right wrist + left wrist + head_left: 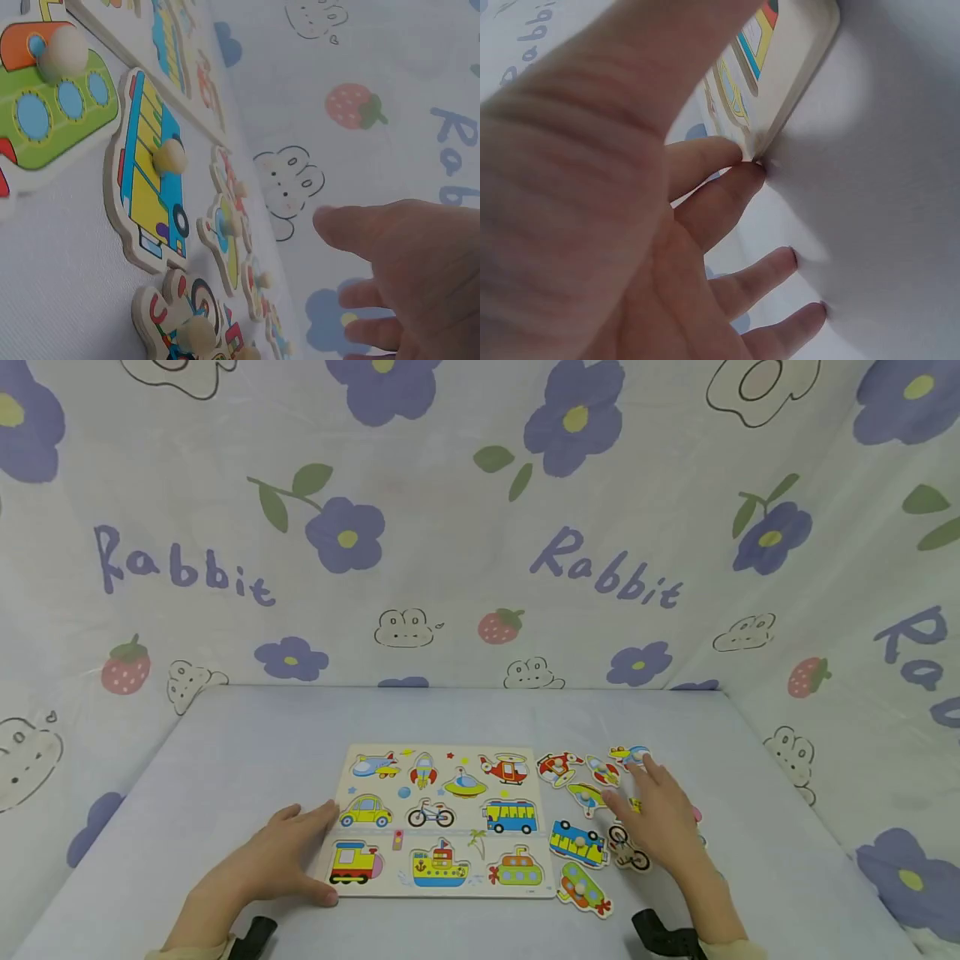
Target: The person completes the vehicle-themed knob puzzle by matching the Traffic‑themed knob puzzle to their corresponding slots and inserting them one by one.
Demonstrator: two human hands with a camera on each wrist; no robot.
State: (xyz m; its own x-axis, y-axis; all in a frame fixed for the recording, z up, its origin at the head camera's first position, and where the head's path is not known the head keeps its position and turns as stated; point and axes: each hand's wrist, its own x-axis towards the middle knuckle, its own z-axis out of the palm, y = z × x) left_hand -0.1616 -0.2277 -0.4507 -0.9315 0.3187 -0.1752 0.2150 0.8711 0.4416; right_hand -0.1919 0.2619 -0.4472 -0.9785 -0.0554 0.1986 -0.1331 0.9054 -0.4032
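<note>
A wooden puzzle board printed with vehicles lies flat on the table. My left hand is at its left side, fingers spread, thumb by the near corner. In the left wrist view, the index and middle fingertips meet the far corner. Over the loose knobbed pieces to the right, my right hand hovers with relaxed fingers and holds nothing. Below and beside it lie a bicycle piece, a bus piece and a submarine piece. My hand hides part of the pile.
Farther back lie a helicopter piece, a rocket piece, a flying saucer piece and an airplane piece. A flower-and-rabbit curtain hangs behind the white table and along its sides.
</note>
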